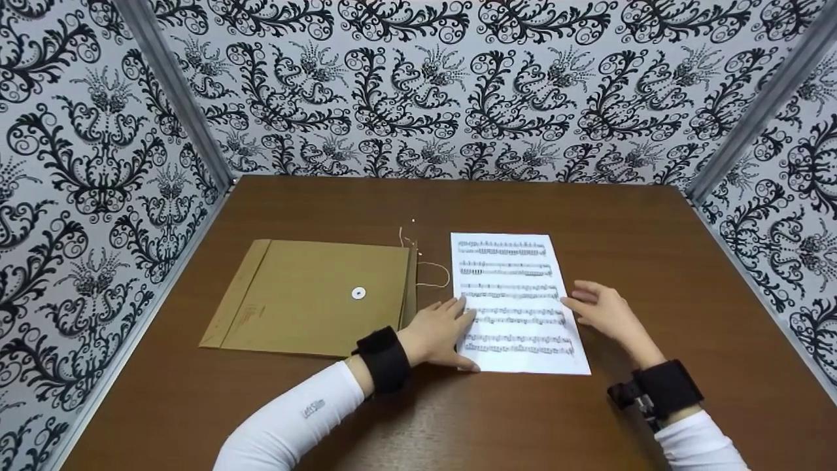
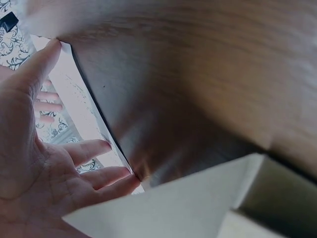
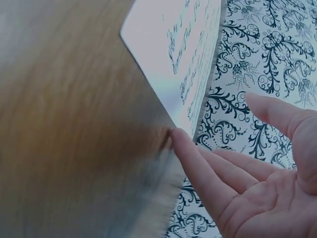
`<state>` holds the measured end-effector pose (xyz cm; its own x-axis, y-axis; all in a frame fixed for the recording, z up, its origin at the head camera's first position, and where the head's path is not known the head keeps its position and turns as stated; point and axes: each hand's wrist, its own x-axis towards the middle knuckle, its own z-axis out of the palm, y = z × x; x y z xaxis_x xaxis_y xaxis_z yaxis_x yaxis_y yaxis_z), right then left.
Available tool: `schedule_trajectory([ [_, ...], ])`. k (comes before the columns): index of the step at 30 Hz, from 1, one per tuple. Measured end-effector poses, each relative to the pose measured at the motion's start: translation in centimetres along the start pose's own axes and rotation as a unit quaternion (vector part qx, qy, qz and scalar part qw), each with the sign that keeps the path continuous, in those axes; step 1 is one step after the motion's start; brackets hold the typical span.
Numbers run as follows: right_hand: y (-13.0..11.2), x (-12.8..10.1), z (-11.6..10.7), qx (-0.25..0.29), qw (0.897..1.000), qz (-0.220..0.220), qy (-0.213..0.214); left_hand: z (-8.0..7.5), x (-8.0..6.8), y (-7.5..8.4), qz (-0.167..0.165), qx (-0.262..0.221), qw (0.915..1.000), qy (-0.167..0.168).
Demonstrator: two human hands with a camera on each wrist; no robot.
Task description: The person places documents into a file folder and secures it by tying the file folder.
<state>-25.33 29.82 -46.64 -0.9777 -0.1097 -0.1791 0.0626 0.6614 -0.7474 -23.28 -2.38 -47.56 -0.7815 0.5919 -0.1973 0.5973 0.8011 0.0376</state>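
Observation:
White sheets of printed music (image 1: 513, 304) lie flat on the brown table, upright to the wearer. My left hand (image 1: 437, 333) spreads over their left edge, fingertips on the paper and thumb at the lower left corner. At the right edge, my right hand (image 1: 605, 314) touches the side of the paper with a fingertip, its other fingers loosely extended. In the left wrist view the thumb and fingers of the left hand (image 2: 54, 163) reach along the edge of the sheet music (image 2: 81, 99). The right wrist view shows one fingertip of the right hand (image 3: 257, 193) against the paper's edge.
Left of the music lies a brown kraft envelope (image 1: 314, 294) with a white button (image 1: 358, 294) and a loose string (image 1: 435, 275) at its open right side. The left forearm passes close to its lower edge. Patterned walls (image 1: 458, 98) enclose the table (image 1: 327, 203) on three sides.

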Motion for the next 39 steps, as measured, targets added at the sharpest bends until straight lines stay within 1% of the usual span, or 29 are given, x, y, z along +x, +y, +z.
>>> schedule_trajectory([
  [6,0.0,0.5,-0.3,0.044,0.999,0.011,-0.020,0.0,-0.1,0.0,0.001,0.000,1.0000,0.002],
  [10,0.0,0.8,-0.5,0.080,0.996,0.018,-0.040,0.0,-0.2,0.0,0.002,0.001,1.0000,0.003],
  [15,0.2,1.0,-0.6,0.118,0.992,0.020,-0.047,-0.1,-0.3,0.0,0.002,-0.001,1.0000,0.005],
  [18,0.4,1.1,-0.7,0.145,0.988,0.022,-0.047,-0.1,-0.2,0.0,0.003,0.001,1.0000,0.006],
  [21,0.4,1.2,-0.7,0.179,0.982,0.028,-0.047,-0.1,-0.3,0.1,0.004,0.005,1.0000,0.008],
  [25,0.5,1.4,-0.6,0.208,0.976,0.035,-0.047,0.0,-0.2,0.0,0.004,0.007,0.9999,0.011],
  [29,0.4,1.6,-0.5,0.213,0.975,0.042,-0.052,0.1,-0.2,0.0,0.004,0.006,0.9999,0.013],
  [32,0.2,1.7,-0.2,0.205,0.976,0.042,-0.061,0.1,-0.1,0.0,0.004,0.004,0.9999,0.012],
  [39,-0.9,2.2,0.9,0.199,0.976,0.053,-0.068,0.2,-0.1,-0.1,0.004,0.004,1.0000,0.008],
])
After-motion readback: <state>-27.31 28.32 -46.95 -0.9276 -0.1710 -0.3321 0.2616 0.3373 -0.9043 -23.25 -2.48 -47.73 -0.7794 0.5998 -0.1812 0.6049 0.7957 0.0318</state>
